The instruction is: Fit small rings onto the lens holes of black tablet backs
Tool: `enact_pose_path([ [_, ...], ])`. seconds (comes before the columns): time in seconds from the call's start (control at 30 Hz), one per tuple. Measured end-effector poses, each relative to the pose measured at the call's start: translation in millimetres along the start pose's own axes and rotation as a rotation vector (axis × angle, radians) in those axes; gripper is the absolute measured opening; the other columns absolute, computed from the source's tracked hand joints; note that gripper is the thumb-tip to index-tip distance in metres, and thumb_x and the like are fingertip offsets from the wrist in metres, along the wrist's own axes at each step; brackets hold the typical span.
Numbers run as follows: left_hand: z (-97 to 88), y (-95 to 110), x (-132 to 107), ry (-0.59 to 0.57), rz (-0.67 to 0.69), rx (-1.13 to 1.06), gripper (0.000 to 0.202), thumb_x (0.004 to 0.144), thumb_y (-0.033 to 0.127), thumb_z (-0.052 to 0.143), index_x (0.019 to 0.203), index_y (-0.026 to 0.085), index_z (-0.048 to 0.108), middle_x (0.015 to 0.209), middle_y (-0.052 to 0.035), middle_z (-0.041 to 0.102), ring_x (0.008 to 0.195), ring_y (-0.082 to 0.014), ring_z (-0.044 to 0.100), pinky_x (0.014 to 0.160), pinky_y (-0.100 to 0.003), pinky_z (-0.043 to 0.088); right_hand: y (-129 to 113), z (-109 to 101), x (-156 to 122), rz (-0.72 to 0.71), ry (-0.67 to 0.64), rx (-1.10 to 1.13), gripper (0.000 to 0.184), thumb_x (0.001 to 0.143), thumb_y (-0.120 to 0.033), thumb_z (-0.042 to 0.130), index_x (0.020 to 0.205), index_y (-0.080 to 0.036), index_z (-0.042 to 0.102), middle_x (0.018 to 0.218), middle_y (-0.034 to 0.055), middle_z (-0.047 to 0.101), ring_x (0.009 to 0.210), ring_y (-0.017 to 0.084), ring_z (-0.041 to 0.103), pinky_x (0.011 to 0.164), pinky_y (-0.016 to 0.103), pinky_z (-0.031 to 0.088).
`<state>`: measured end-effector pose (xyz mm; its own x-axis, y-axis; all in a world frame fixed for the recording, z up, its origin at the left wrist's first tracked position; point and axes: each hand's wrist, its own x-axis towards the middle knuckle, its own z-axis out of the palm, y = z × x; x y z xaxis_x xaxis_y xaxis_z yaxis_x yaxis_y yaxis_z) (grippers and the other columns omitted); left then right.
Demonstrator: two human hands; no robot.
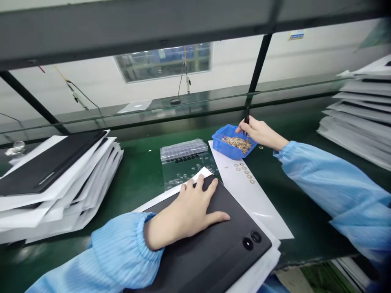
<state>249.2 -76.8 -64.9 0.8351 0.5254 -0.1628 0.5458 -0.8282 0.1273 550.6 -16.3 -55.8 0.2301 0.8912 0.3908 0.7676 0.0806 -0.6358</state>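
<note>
My left hand [191, 207] lies flat with fingers spread on the black back panel of a tablet [220, 260], which has two round camera rings near its right corner. White sheets stick out beneath the panel. My right hand [259, 131] pinches black tweezers [247, 120], held steeply with the tips down in a blue plastic bin [220, 143]. Many small tan ring-shaped pieces [238, 143] fill the bin. Several similar rings [249, 175] lie in rows on a white sheet [271, 217] in front of it. Whether the tweezers grip a piece is too small to tell.
Clear plastic bags [183, 152] with small black and clear rings lie behind the tablet. A stack of black panels between white sheets [100, 179] stands at left, another stack [360, 118] at right. A dark rail and posts [261, 61] cross behind the green table [137, 175].
</note>
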Motion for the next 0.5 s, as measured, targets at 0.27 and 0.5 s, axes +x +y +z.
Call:
enact_pose_path([
  [0.27,1.2,-5.7,1.0,-0.021,-0.072,0.006,0.086,0.084,0.073,0.029,0.148,0.019,0.012,0.134,-0.0287,0.041,0.116,-0.0443,0.049,0.085,-0.051,0.043,-27.1,17.2,17.6,0.083,-0.056,0.193,0.016,0.088,-0.032,0.052,0.078,-0.021,0.045,0.074,0.0042,0.065,0.057,0.016,0.065,0.054,0.029,0.053],
  [0.5,4.2,-9.4,2.3,-0.014,-0.049,-0.027,0.088,0.082,0.076,0.026,0.148,0.02,0.011,0.139,-0.0286,0.035,0.123,-0.0468,0.04,0.089,-0.053,0.04,3.7,21.1,21.8,0.195,0.004,0.226,0.035,0.089,-0.041,0.047,0.061,-0.02,0.042,0.055,0.0051,0.057,0.05,0.016,0.06,0.054,0.032,0.053],
])
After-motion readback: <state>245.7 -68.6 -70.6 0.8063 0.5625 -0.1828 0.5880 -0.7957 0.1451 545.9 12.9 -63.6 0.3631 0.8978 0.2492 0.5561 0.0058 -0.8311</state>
